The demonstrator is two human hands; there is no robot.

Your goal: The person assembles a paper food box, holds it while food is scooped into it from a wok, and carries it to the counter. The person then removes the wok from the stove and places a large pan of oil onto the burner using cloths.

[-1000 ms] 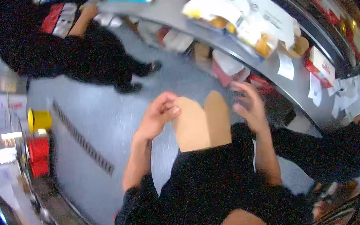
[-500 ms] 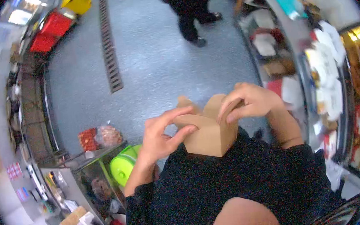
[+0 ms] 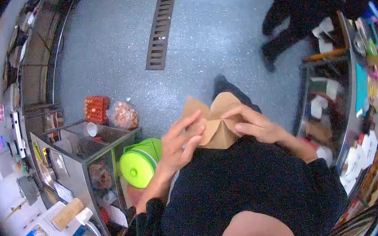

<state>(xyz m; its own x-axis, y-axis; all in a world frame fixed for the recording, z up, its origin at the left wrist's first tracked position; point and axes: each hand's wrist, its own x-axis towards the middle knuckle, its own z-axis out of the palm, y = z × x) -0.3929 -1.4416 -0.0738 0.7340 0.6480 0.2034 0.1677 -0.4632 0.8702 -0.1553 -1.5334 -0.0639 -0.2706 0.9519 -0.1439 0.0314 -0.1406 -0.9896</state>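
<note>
A brown cardboard box [image 3: 219,139] with its top flaps standing up is held in front of my body. My left hand [image 3: 183,139] grips its left flap, fingers on the outside and thumb near the edge. On the other side, my right hand [image 3: 255,124] pinches the right flap near the front corner. The box's two far flaps stand upright and spread apart beyond my fingers. Its lower part is partly hidden by my black clothing.
Left: a metal shelf unit [image 3: 80,161], a lime-green lidded bucket [image 3: 137,168], a red egg tray [image 3: 96,109] and a bag of eggs [image 3: 124,115]. A floor drain [image 3: 161,33] runs ahead. A co-worker in black [image 3: 295,12] stands ahead right, beside shelving [image 3: 327,99].
The view has swung round to the left, bringing the shelf unit and bucket in. My right hand, earlier off the box, now holds it. The flaps have spread wider.
</note>
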